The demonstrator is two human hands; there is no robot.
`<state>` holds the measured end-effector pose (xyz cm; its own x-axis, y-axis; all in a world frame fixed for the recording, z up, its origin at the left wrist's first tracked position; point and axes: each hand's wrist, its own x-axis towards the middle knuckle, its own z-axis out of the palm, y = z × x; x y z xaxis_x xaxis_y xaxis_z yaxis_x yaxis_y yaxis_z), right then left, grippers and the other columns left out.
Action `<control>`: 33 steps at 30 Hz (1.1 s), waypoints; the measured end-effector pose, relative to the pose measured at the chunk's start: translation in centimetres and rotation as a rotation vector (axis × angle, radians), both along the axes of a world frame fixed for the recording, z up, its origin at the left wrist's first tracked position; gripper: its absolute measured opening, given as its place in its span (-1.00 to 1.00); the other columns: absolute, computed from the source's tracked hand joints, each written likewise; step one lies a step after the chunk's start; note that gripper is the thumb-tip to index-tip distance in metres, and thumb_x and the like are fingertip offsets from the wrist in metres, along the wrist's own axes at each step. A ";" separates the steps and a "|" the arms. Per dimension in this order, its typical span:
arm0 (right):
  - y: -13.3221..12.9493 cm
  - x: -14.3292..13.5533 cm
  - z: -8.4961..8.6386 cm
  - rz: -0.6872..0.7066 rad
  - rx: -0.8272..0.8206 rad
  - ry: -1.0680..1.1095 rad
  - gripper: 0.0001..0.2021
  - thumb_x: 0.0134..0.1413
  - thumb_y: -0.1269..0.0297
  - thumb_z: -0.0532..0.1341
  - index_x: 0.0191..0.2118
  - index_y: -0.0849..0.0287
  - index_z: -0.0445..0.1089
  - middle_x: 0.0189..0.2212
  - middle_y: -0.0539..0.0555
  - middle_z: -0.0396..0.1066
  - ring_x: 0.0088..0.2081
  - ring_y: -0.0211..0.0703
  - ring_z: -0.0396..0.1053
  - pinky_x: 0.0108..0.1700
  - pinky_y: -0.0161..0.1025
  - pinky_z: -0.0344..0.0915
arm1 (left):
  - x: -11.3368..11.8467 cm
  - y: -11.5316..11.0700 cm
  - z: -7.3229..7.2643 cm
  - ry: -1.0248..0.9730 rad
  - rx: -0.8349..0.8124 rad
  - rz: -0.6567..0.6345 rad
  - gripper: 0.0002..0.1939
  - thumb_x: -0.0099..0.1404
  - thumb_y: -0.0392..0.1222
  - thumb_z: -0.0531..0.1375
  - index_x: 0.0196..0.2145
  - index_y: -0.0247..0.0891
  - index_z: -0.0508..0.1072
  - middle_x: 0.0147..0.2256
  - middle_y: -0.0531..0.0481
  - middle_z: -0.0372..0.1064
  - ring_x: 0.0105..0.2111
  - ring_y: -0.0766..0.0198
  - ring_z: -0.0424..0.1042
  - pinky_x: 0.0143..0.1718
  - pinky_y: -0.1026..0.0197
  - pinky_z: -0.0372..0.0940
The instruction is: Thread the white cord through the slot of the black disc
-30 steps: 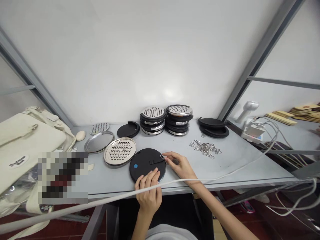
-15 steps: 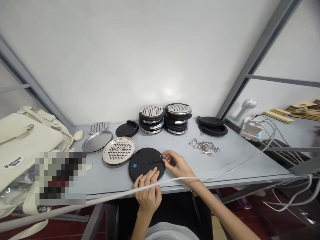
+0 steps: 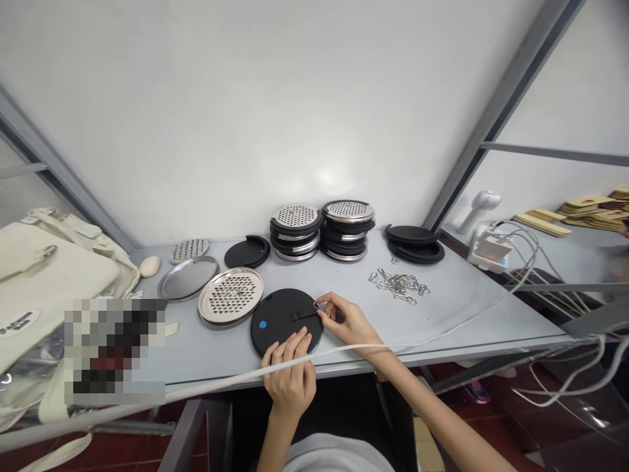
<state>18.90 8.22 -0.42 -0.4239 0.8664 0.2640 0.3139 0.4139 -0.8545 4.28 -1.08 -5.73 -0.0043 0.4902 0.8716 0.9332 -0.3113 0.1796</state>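
Observation:
A black round disc point(image 3: 278, 314) with a blue dot point(image 3: 263, 324) and a slotted strip point(image 3: 302, 315) lies near the table's front edge. My left hand point(image 3: 289, 373) rests on its near side, fingers stretched out flat over the rim. At the right edge of the disc, my right hand point(image 3: 346, 321) pinches a small metal wire clip point(image 3: 316, 305), whose loop shows above the fingertips. Left of the disc sits a round metal grater plate point(image 3: 230, 295), tilted against or beside a plain metal disc point(image 3: 189, 278). A loose pile of similar wire clips point(image 3: 400, 284) lies to the right.
Two stacks of round graters point(image 3: 295, 233) point(image 3: 348, 229) stand by the wall. Black rings point(image 3: 415, 244) lie at the back right, another black holder point(image 3: 247, 251) at the back left. A white cable point(image 3: 344, 352) crosses before my wrists. A cream bag point(image 3: 54, 269) sits left.
The view has shifted slightly. Both hands keep nearly the same places on the black disc, and the right fingers still pinch the wire clip.

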 end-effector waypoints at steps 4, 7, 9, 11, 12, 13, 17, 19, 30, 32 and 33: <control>-0.1 0.0 0.1 0.009 -0.011 -0.001 -0.79 0.14 0.22 0.13 -0.15 0.18 0.37 -0.54 -0.07 0.26 -0.48 -0.29 0.23 -0.40 -0.35 0.20 | 0.0 0.0 -0.1 -0.001 0.007 0.000 -0.66 0.26 -0.43 0.02 -0.08 -0.27 0.46 -0.14 -0.09 0.49 -0.14 0.19 0.43 0.02 0.07 0.10; -0.1 0.0 0.2 0.018 -0.022 -0.006 -0.75 0.14 0.23 0.13 -0.10 0.18 0.39 -0.55 -0.07 0.26 -0.49 -0.29 0.22 -0.40 -0.35 0.20 | 0.0 0.0 0.0 0.006 0.006 -0.007 -0.67 0.27 -0.42 0.03 -0.07 -0.28 0.45 -0.14 -0.10 0.49 -0.14 0.18 0.43 0.01 0.06 0.11; -0.2 0.0 0.3 0.024 -0.025 -0.006 -0.74 0.15 0.23 0.13 -0.09 0.18 0.39 -0.55 -0.07 0.26 -0.49 -0.29 0.22 -0.40 -0.35 0.20 | 0.0 0.0 0.0 0.007 0.006 -0.006 -0.67 0.27 -0.42 0.02 -0.07 -0.28 0.45 -0.14 -0.10 0.49 -0.15 0.17 0.43 0.00 0.05 0.11; -0.2 0.0 0.4 0.030 -0.026 -0.003 -0.75 0.15 0.22 0.13 -0.10 0.18 0.39 -0.56 -0.07 0.25 -0.49 -0.30 0.22 -0.40 -0.36 0.19 | 0.0 0.0 0.0 0.006 0.007 -0.004 -0.67 0.28 -0.41 0.02 -0.07 -0.28 0.45 -0.14 -0.10 0.49 -0.15 0.18 0.43 0.01 0.06 0.11; -0.1 0.0 0.3 0.031 -0.026 -0.002 -0.75 0.15 0.21 0.13 -0.10 0.18 0.39 -0.56 -0.08 0.25 -0.49 -0.30 0.22 -0.41 -0.36 0.19 | 0.0 0.0 0.0 0.005 0.008 -0.003 -0.67 0.28 -0.41 0.02 -0.08 -0.27 0.46 -0.15 -0.10 0.49 -0.15 0.18 0.43 0.01 0.06 0.11; -0.1 0.0 0.3 0.031 -0.026 -0.001 -0.76 0.15 0.21 0.13 -0.11 0.18 0.38 -0.56 -0.08 0.25 -0.49 -0.30 0.21 -0.41 -0.36 0.18 | 0.0 0.0 0.0 0.004 0.008 -0.001 -0.67 0.27 -0.41 0.02 -0.08 -0.27 0.46 -0.15 -0.09 0.49 -0.15 0.18 0.43 0.01 0.06 0.11; -0.1 0.0 0.1 0.023 -0.024 -0.001 -0.77 0.14 0.20 0.13 -0.14 0.18 0.36 -0.56 -0.09 0.22 -0.50 -0.31 0.19 -0.42 -0.36 0.17 | 0.0 0.0 0.0 0.004 0.004 0.003 -0.66 0.26 -0.42 0.02 -0.09 -0.26 0.46 -0.15 -0.08 0.49 -0.15 0.19 0.43 0.02 0.07 0.10; -0.1 0.0 0.0 0.027 -0.021 0.001 -0.78 0.15 0.21 0.12 -0.14 0.18 0.34 -0.56 -0.10 0.20 -0.51 -0.32 0.16 -0.43 -0.36 0.16 | 0.0 0.0 0.0 0.004 0.004 0.003 -0.66 0.26 -0.42 0.02 -0.09 -0.26 0.46 -0.15 -0.07 0.49 -0.15 0.20 0.44 0.02 0.08 0.10; -0.2 0.1 0.0 0.016 -0.016 -0.003 -0.83 0.18 0.17 0.11 -0.26 0.17 0.31 -0.58 -0.12 0.16 -0.52 -0.32 0.13 -0.44 -0.36 0.12 | 0.1 0.0 0.0 0.006 0.014 0.007 -0.67 0.27 -0.41 0.03 -0.08 -0.26 0.46 -0.15 -0.09 0.49 -0.15 0.19 0.44 0.01 0.08 0.10; -0.2 0.1 0.0 0.016 -0.008 -0.005 -0.84 0.18 0.18 0.11 -0.27 0.17 0.30 -0.57 -0.11 0.17 -0.51 -0.32 0.14 -0.43 -0.36 0.13 | 0.1 0.0 0.0 0.005 0.012 0.009 -0.67 0.27 -0.41 0.03 -0.08 -0.27 0.46 -0.15 -0.09 0.50 -0.16 0.19 0.44 0.01 0.08 0.10; -0.2 0.1 0.0 0.016 -0.004 -0.007 -0.84 0.18 0.19 0.10 -0.27 0.17 0.30 -0.56 -0.11 0.18 -0.51 -0.32 0.15 -0.43 -0.36 0.13 | 0.1 0.0 0.0 0.005 0.011 0.009 -0.67 0.27 -0.41 0.03 -0.08 -0.27 0.46 -0.16 -0.08 0.50 -0.16 0.19 0.44 0.02 0.09 0.10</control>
<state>18.98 8.06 -0.44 -0.4399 0.8603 0.2577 0.3131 0.4159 -0.8538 4.34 -1.06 -5.73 -0.0040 0.4802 0.8771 0.9367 -0.3053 0.1714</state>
